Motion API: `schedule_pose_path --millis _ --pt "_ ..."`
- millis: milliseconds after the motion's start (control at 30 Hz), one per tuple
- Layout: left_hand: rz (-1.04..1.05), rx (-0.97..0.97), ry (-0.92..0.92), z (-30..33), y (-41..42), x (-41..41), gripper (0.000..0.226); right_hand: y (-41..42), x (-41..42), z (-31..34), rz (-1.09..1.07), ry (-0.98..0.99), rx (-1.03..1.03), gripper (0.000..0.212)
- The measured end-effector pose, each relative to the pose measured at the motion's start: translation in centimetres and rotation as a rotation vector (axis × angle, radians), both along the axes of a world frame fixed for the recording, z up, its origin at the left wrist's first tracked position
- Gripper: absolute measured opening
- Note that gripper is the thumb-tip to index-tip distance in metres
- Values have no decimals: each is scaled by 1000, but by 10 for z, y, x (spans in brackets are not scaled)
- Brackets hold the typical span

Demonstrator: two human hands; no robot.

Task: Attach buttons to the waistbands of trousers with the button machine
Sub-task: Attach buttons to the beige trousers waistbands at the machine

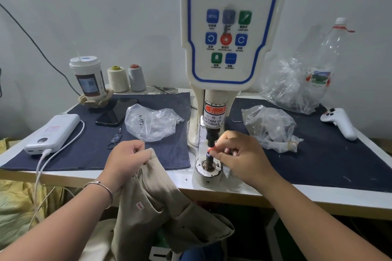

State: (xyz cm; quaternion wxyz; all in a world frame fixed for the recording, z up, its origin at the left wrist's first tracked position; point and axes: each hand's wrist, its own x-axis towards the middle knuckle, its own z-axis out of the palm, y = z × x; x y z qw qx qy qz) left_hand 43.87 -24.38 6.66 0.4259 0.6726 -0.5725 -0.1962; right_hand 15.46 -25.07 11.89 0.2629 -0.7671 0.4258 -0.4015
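The white button machine (231, 27) stands at the table's middle, its black punch (211, 136) hanging over a round lower die (209, 170). My right hand (239, 152) pinches a small button part (209, 152) right at the top of the die post, under the punch. My left hand (127, 159) grips the waistband of beige trousers (161, 203) just left of the die; the rest of the trousers hangs below the table edge.
Two clear plastic bags (151, 122) (269, 127) of small parts lie on dark denim mats (318, 154) either side of the machine. At left are a power bank (53, 131), phone (115, 112), cup (89, 78), thread cones (117, 79). A white controller (339, 122) and bottle (326, 55) sit right.
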Motion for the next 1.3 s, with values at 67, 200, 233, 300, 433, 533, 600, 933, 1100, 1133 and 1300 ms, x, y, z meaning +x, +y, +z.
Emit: schedule_pose_path --millis 67,200,233,300,433,533,600,933,1100,1133,1300 --pt "3 3 -3 0 0 0 29 1 0 1 6 -4 8 8" --pt "-14 10 30 4 4 -2 30 13 -8 4 -73 -29 -26 8" --pt "-22 11 48 8 7 -3 34 21 -11 4 -102 -53 -22 10" --pt "-60 21 108 16 16 -7 38 41 -17 3 -132 -84 -8 11" --pt "-248 88 201 32 47 -23 30 94 -10 -14 -53 -71 105 18" --pt "-379 89 296 50 71 -45 28 126 17 -26 111 -45 194 24" --pt "-420 68 369 65 80 -57 27 136 33 -33 144 -18 137 29" --pt "-483 31 606 116 103 -72 27 144 37 -12 124 -88 79 28" --pt "-535 54 661 117 109 -67 23 145 30 -4 276 -118 204 38" --pt "-537 57 660 117 109 -66 23 144 29 -2 296 -88 214 29" --pt "-502 100 683 110 114 -52 20 145 17 10 404 -90 197 19"
